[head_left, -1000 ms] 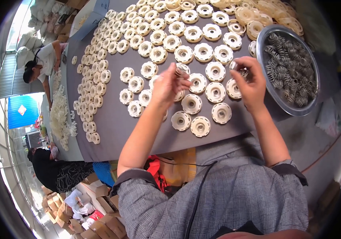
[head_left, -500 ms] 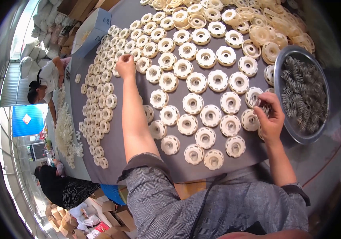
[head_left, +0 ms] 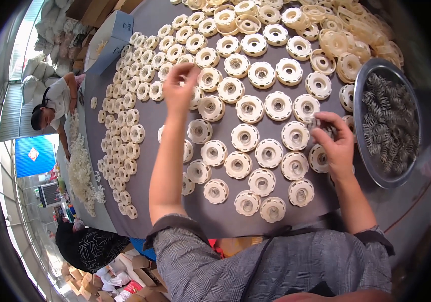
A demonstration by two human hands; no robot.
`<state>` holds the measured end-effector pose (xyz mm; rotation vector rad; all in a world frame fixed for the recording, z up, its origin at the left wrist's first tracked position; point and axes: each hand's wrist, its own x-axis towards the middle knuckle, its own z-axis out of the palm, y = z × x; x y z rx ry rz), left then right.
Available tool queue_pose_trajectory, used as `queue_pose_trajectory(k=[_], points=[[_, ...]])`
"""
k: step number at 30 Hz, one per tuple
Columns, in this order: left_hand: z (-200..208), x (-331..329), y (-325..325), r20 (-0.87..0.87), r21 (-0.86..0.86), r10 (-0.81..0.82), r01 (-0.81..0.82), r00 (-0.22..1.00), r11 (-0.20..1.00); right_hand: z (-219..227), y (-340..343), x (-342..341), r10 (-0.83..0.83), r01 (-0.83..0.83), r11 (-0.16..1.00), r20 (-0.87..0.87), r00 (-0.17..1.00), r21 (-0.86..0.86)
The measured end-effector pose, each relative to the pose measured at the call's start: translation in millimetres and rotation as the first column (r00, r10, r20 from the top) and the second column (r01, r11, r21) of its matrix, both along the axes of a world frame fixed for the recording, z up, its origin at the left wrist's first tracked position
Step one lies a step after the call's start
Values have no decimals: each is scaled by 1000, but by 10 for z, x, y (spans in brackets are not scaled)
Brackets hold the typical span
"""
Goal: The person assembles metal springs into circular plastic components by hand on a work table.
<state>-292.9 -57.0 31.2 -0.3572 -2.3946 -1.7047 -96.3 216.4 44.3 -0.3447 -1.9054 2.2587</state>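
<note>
Rows of cream notched plastic discs [head_left: 278, 105] cover the table in front of me, many with a coil spring [head_left: 244, 136] standing in the centre hole. My left hand [head_left: 179, 84] hovers over the discs at left centre, blurred, its fingers bent and apart, with nothing I can make out in them. My right hand [head_left: 339, 143] is closed around a few metal springs [head_left: 325, 129], which poke out between thumb and fingers. It sits over the right-hand discs, beside a round metal tray [head_left: 361, 146] heaped with loose springs [head_left: 389, 121].
Small white plastic rings [head_left: 125, 133] stand in packed rows on the left. More cream rings [head_left: 346, 45] are piled at the far right. A blue-grey box [head_left: 117, 35] stands far left. A co-worker [head_left: 57, 108] reaches over a heap of pale parts [head_left: 82, 171] on another table.
My left hand has moved right and slightly down, its pinch loosening. My right hand has shifted a little left with the springs. The whole view has tilted slightly.
</note>
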Motion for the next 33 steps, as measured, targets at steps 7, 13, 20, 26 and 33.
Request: queue_pose_trajectory(k=[7,13,20,26,33], points=[[485,1296,822,68,-10,-613,615,787,788,145,-347,-17,188,-152,898,48,981,-412],[508,1042,619,155,134,-468,451,870,883,150,-168,82,121,-92,909,48,991,-406],[183,62,79,189,220,-242,199,952,955,62,100,174,-29,63,932,101,994,-358],[-317,-1066,-561,-45,-98,187,-191,981,977,-63,307,141,-90,109,869,62,994,-483],[-623,-1523,-681,-115,-387,366,-381,923,840,-116,377,18,-91,101,857,44,995,-505]])
